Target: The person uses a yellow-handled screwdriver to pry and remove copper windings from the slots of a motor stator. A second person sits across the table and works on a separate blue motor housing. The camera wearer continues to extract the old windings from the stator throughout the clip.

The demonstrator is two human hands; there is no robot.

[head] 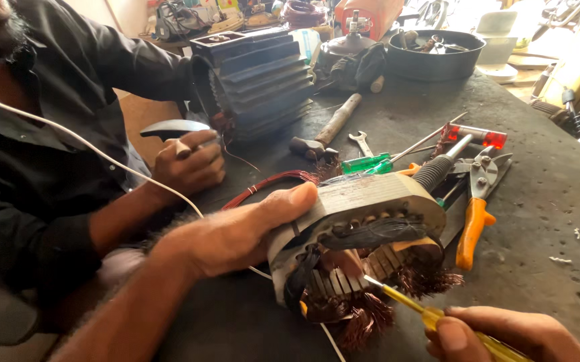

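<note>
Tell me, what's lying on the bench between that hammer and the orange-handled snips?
In the head view, between the hammer and the orange-handled snips lie a small open-ended spanner, a green-handled screwdriver and a grey ribbed tool handle.

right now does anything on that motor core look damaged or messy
Yes. Frayed copper wire bursts out of the bottom of the motor core in loose tufts. The left hand holds the core while the right hand pokes a yellow screwdriver inside.
</note>
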